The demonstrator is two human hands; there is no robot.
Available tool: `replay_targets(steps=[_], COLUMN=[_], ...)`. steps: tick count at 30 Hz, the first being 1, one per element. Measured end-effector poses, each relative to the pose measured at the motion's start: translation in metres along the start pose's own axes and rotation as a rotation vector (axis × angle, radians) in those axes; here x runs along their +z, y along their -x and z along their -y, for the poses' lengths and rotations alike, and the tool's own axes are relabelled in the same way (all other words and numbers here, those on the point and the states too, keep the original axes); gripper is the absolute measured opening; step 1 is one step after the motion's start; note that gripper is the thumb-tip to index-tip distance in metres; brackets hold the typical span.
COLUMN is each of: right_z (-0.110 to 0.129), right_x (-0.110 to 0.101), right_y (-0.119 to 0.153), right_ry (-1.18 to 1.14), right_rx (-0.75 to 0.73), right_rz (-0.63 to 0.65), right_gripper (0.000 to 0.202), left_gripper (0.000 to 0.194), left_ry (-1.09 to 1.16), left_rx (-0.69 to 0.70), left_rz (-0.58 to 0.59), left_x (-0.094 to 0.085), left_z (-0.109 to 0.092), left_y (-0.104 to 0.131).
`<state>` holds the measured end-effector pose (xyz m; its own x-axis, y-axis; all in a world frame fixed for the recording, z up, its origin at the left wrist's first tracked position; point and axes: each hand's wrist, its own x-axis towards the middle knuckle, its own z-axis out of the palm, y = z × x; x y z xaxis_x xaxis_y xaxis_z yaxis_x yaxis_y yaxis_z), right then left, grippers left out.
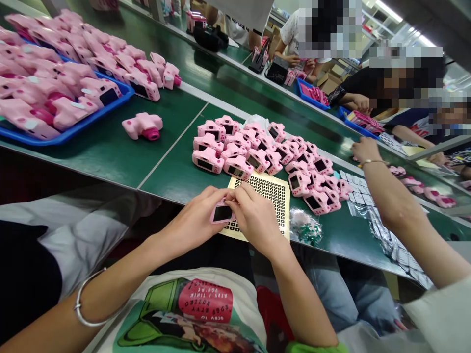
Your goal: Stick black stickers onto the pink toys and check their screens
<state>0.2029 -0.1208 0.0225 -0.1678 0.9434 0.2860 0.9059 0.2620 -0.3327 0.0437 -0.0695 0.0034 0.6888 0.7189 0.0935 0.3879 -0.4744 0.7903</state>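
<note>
While both hands pinch one pink toy camera (222, 214) just over the sticker sheet (265, 192) at the table (114, 152) edge, left hand (193, 220) braces the body & right hand (253, 215) works fingertips at its top. Best kept low, screen up, steady grip, w/ the camera pile (265, 157) just beyond.

A factory assembly line: a long green workbench (110, 147) bears heaps of identical pink toy cameras (257, 152), more fill a blue tray (73, 130), and seated workers (390, 93) line the far side beside blue bins (312, 95)
</note>
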Motion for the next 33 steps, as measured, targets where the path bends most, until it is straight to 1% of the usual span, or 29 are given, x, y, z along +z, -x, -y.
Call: replay_targets(steps=[2, 4, 6, 8, 10, 11, 13, 15, 17, 19, 20, 24, 28, 30, 33], right_z=[0.0, 0.0, 0.001, 0.003, 0.006, 0.007, 0.009, 0.008, 0.006, 0.004, 0.004, 0.003, -0.002, -0.005, -0.008], right_x=[0.01, 0.022, 0.032, 0.038, 0.038, 0.035, 0.027, 0.019, 0.015, 0.016, 0.017, 0.023, 0.025, 0.024, 0.023], right_y=[0.007, 0.017, 0.027, 0.035, 0.037, 0.036, 0.033, 0.028, 0.024, 0.022, 0.021, 0.02, 0.019, 0.018, 0.013], right_ry=[-0.136, -0.201, -0.15, -0.081, -0.096, -0.146, -0.299, -0.52, -0.775, -0.984, -1.045, -1.085, -1.064, -1.063, -1.069], right_rx=[0.031, 0.032, -0.016, -0.076, -0.091, -0.066, 0.069, 0.258, 0.404, 0.466, 0.48, 0.478, 0.446, 0.432, 0.408], right_rz=[-0.103, -0.193, -0.25, -0.284, -0.318, -0.329, -0.344, -0.311, -0.205, -0.109, -0.086, -0.082, -0.077, -0.036, 0.046], right_gripper=[0.025, 0.026, 0.032, 0.041, 0.044, 0.043, 0.035, 0.027, 0.028, 0.028, 0.028, 0.03, 0.028, 0.027, 0.027], left_gripper=[0.052, 0.055, 0.055, 0.055, 0.055, 0.055, 0.057, 0.06, 0.052, 0.04, 0.039, 0.037, 0.032, 0.031, 0.035], left_ry=[0.014, 0.032, 0.046, 0.059, 0.086, 0.118, 0.236, 0.389, 0.503, 0.559, 0.573, 0.64, 0.857, 0.964, 1.031], left_rx=[0.015, 0.027, 0.023, 0.011, 0.003, -0.004, -0.033, -0.079, -0.129, -0.176, -0.195, -0.222, -0.281, -0.306, -0.314], left_rz=[-0.027, -0.05, -0.056, -0.063, -0.059, -0.052, -0.005, 0.072, 0.111, 0.084, 0.064, 0.033, 0.002, 0.019, 0.044], left_x=[0.001, 0.002, 0.0, -0.003, -0.007, -0.009, -0.014, -0.018, -0.021, -0.022, -0.022, -0.017, -0.012, -0.011, -0.013], left_z=[0.0, 0.002, 0.004, 0.005, 0.004, 0.003, -0.001, -0.005, -0.008, -0.008, -0.007, -0.002, 0.005, 0.009, 0.013], left_y=[0.0, 0.001, 0.0, 0.0, -0.001, -0.001, -0.001, -0.002, -0.002, -0.003, -0.003, -0.002, 0.004, 0.007, 0.011])
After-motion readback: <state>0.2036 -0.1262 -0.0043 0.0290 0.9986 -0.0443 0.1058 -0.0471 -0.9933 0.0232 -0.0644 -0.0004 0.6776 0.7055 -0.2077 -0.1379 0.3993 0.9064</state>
